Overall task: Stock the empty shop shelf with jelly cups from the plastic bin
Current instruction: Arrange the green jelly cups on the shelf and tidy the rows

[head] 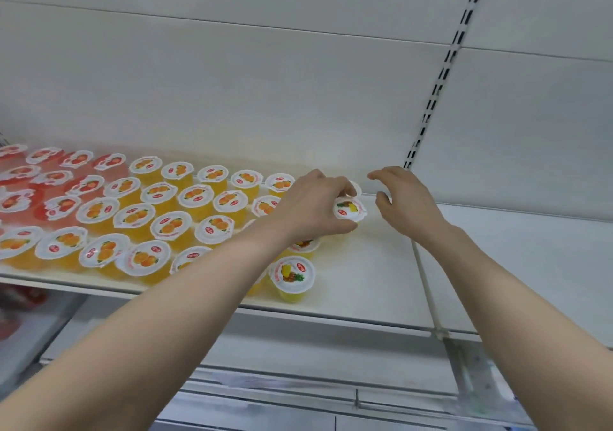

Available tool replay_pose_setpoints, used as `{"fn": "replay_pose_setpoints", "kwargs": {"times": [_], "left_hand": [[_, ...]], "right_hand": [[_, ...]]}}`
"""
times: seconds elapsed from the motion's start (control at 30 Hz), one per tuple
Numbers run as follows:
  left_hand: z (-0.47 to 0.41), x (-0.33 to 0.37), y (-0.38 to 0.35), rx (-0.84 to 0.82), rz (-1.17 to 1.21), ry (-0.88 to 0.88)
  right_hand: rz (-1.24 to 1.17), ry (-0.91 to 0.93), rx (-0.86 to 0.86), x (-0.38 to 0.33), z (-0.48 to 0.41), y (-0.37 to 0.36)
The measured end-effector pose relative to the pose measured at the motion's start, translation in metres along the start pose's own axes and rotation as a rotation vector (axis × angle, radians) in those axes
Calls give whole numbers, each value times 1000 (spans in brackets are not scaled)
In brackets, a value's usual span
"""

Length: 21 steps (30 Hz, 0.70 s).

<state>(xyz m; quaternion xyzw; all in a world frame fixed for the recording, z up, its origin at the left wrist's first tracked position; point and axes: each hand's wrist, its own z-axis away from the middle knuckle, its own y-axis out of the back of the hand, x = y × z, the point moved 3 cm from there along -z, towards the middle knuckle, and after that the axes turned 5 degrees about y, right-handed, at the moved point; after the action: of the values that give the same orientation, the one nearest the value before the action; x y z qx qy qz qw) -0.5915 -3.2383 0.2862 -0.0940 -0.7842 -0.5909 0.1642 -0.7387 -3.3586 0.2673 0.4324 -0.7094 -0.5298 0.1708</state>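
1. The left hand (pixel 311 205) grips a pineapple jelly cup (pixel 350 211) from the side, with fingers curled over its far rim and the thumb under the near edge. The cup is upright at the right end of the stocked rows, and I cannot tell whether its base touches the board
2. The right hand (pixel 411 203) hovers just beside that cup without touching it. Its fingers are loosely curved and spread, holding nothing
3. A second pineapple cup (pixel 292 276) stands upright near the front edge, below the left wrist
4. Orange jelly cups (pixel 169 226) fill several close rows to the left, and red jelly cups (pixel 59 206) fill the far left
5. All of them stand on a white shelf (pixel 381 281), which meets a neighbouring board at a seam on the right
6. Behind is a white back panel (pixel 265 98) with a slotted upright (pixel 442 72) running up its right side
7. Below the shelf are grey metal rails (pixel 298 384) and, at lower left, blurred red packs (pixel 23 298)
8. Each white lid carries a fruit picture and a small red oval logo, and the writing is too small to read
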Motion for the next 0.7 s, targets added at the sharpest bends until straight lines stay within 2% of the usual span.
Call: {"fn": "replay_pose_setpoints", "kwargs": {"times": [0.43,0.7], "left_hand": [[-3,-2,-16,-37,-109,21],[11,-30,22,103,-162,13]], "right_hand": [[38,21,73,-14,-4,11],[80,117,85,-43,-15,24]]}}
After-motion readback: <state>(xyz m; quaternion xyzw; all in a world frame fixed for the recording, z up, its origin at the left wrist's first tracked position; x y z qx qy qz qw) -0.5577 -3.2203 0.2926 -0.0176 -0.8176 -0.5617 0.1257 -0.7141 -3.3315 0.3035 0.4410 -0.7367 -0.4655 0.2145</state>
